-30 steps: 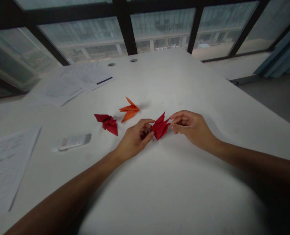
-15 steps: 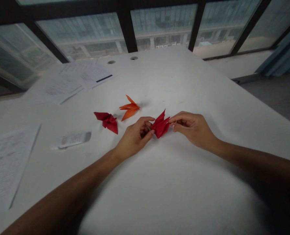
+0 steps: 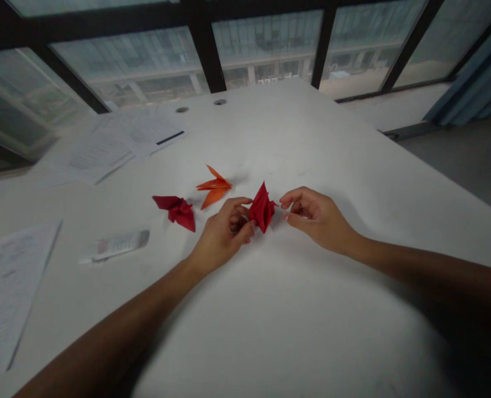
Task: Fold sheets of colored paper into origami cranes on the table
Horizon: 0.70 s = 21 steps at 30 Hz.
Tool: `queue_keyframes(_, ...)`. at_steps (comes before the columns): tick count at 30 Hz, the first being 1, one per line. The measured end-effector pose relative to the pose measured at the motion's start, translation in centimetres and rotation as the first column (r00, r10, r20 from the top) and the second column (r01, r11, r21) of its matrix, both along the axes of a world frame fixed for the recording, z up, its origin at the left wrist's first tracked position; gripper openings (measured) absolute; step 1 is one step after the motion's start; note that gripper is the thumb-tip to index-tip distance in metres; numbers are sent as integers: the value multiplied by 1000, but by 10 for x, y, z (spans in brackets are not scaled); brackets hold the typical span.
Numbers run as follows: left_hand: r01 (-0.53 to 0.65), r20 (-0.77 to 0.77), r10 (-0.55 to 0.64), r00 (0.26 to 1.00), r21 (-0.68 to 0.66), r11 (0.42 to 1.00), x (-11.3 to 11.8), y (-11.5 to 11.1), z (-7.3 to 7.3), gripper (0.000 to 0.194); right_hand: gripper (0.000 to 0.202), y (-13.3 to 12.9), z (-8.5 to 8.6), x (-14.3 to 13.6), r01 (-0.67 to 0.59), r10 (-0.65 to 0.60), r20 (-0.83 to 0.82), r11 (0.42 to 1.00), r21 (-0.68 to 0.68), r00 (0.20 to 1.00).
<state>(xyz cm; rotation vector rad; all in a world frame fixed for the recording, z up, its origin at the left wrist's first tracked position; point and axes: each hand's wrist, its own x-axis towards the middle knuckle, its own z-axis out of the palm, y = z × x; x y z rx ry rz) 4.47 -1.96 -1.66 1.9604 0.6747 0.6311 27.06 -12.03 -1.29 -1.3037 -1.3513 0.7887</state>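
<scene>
A red folded paper crane (image 3: 262,210) stands in front of me, one pointed wing up and a small folded tip facing right. The thumb and index finger of my left hand (image 3: 224,229) grip its left side. To the right of it is my right hand (image 3: 311,216), empty, with thumb and fingertips apart and a small gap from the folded tip. Left of my left hand lies a dark red paper crane (image 3: 176,210). Behind, an orange folded paper piece (image 3: 214,188) with long narrow points rests on the table.
The white table (image 3: 295,315) runs back toward the windows. A clear packet (image 3: 120,245) with print lies at the left. Printed sheets (image 3: 100,157) are spread at the back left, and a paper stack (image 3: 11,282) sits at the left edge.
My right hand has let go of the red crane's right tip and opened slightly away from it. The crane has turned in my left hand. The whole view has shifted a little.
</scene>
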Motion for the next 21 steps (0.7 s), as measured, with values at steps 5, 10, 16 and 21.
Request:
queue_keyframes(5, 9, 0, -9, 1000, 18, 1000, 0, -2, 1, 43, 26, -4, 1, -6, -28, 28, 117, 1000, -2, 993)
queue_keyframes(10, 31, -15, -31, 999, 25, 999, -1, -2, -1, 46, 22, -5, 3, -9, -15, 14, 201, 1000, 7, 979)
queue_keyframes(16, 49, -88, -38, 995, 127, 991, -2, -1, 0, 47, 14, -4, 1, -8, -8, 8, 205, 1000, -1, 979)
queue_keyframes(21, 99, -140, -77, 987, 162, 982, -2, -2, 3, 47, 9, -3, -3, -8, 18, -21, 193, 1000, 17, 981)
